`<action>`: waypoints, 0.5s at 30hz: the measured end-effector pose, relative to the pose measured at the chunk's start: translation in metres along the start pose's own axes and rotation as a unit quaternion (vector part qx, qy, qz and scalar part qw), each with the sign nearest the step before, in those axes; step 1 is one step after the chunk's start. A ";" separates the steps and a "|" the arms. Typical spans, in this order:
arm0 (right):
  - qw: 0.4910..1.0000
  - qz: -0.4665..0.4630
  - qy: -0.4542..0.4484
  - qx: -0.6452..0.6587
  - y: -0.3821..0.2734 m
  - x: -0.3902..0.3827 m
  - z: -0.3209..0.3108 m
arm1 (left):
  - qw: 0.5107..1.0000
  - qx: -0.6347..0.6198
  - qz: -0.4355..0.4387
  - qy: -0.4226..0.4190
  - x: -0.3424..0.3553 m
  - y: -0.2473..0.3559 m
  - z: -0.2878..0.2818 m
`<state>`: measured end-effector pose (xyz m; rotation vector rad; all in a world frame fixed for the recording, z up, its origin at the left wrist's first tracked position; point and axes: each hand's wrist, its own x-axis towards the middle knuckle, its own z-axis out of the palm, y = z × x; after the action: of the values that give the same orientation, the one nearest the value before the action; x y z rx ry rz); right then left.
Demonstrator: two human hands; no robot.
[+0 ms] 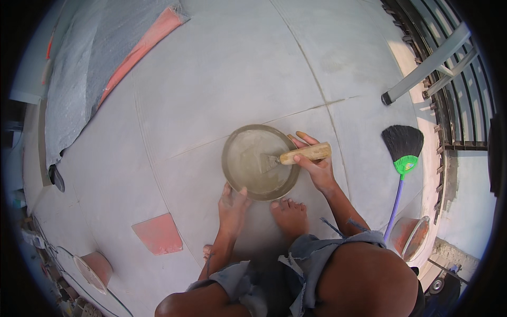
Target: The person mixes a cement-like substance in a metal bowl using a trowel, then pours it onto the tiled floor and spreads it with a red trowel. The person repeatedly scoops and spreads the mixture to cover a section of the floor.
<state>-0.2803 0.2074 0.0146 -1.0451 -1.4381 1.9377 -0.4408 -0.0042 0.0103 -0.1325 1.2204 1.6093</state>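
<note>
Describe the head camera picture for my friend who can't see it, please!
A person's right hand holds a scraper by its wooden handle, with its blade inside a round pan, while the left hand touches the pan's near edge. The pan sits on a grey floor, with a red square to the left and a broom to the right.

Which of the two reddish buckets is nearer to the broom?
The right-hand bucket, close beside the purple-handled broom; the other bucket is far across, at lower left.
</note>
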 end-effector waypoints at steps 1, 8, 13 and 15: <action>1.000 -0.002 0.007 0.004 0.000 -0.001 -0.004 | 1.000 0.004 -0.008 -0.007 0.001 -0.001 0.003; 0.998 0.005 0.054 0.035 -0.006 -0.012 -0.028 | 0.998 0.046 0.003 -0.041 0.011 -0.011 0.016; 0.998 0.012 0.062 0.018 -0.004 -0.012 -0.039 | 0.998 0.042 -0.039 -0.032 0.011 -0.015 0.019; 0.997 0.010 0.068 0.016 -0.006 -0.012 -0.040 | 0.996 0.061 -0.046 -0.035 0.010 -0.013 0.022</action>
<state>-0.2410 0.2227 0.0176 -1.1574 -1.3234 1.8575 -0.4247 0.0179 0.0058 -0.0545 1.2372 1.4439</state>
